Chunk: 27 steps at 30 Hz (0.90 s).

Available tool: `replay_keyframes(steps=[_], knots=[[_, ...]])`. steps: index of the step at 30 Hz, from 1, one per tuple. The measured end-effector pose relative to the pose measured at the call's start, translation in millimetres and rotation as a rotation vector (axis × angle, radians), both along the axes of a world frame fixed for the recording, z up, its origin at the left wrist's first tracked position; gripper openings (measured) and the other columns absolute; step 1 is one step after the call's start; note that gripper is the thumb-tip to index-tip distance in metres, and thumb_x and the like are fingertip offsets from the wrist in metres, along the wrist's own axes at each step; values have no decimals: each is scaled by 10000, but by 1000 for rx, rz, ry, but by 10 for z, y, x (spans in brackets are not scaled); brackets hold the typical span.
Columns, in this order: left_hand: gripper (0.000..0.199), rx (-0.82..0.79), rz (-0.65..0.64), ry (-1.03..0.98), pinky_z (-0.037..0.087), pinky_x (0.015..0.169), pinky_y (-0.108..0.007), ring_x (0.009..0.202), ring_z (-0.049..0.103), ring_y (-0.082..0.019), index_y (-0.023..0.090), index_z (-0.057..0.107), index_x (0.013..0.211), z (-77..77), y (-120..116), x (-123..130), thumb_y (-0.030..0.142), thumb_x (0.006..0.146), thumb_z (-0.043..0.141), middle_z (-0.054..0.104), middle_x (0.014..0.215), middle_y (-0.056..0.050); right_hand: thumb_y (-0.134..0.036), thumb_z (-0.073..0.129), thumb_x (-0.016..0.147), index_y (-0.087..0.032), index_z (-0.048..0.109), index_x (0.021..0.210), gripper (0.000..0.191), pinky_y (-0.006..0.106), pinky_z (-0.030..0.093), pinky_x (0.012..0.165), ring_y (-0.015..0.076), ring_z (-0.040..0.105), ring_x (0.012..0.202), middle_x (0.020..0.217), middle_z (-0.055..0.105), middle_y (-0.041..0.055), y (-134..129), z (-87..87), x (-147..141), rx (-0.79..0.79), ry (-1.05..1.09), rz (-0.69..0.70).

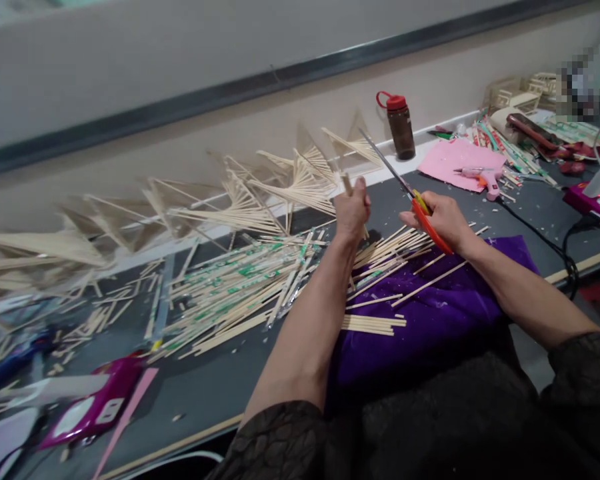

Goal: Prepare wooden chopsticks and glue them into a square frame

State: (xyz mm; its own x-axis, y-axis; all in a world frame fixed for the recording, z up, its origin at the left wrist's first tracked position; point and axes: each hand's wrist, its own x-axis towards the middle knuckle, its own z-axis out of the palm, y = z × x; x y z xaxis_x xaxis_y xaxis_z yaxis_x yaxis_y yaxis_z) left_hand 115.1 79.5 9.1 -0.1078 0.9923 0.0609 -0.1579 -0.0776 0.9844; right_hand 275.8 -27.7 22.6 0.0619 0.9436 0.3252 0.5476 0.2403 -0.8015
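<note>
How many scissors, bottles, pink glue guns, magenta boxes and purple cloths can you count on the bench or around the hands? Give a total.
Scissors: 1, in the right hand
Bottle: 1
Pink glue gun: 1
Magenta boxes: 2, one at left, one at right
Purple cloth: 1
Total: 6

Right hand [445, 217] holds scissors [420, 203] (orange handle [434, 235], blades pointing away); left hand [351, 212] grips a stick [347, 185]. Loose sticks [373, 325] lie on purple cloth [437, 310].
</note>
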Motion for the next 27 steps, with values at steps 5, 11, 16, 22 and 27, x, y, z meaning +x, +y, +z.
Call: replay_keyframes(steps=[5,11,16,22,27], knots=[[541,-77,-62,-390,136,295,-162,266,216,-33,181,312,499,362,-409,-361,498,915,446,235,346,87,-502,622,736,-172,508,682,353,253,303,602,114,455,627,667,536,-3,-5,39,14,-44,-166,10],[494,-266,-158,-646,147,276,-128,280,249,-23,164,405,559,282,-842,-699,441,966,359,277,387,82,-612,565,748,-169,607,863,459,271,321,589,193,568,702,802,659,80,4,-62,-37,-182,-539,23],[466,-350,-218,-707,165,279,-120,294,270,-23,159,443,598,141,-885,-677,433,966,360,292,411,83,-557,449,838,-171,621,978,446,298,362,616,258,629,824,958,692,137,35,-181,-30,-188,-860,22],[393,-303,-229,-702,237,309,-121,332,350,-24,159,484,631,178,-891,-665,431,914,497,351,438,81,-537,444,846,-193,604,987,404,285,333,594,223,612,818,1000,686,96,-39,-122,-44,-180,-940,210],[337,-253,-205,-650,290,342,-123,396,475,-34,151,532,678,181,-894,-670,400,906,529,444,472,64,-495,462,849,-183,595,1005,373,283,339,642,221,596,884,1062,664,102,-102,-67,-59,-118,-980,334]])
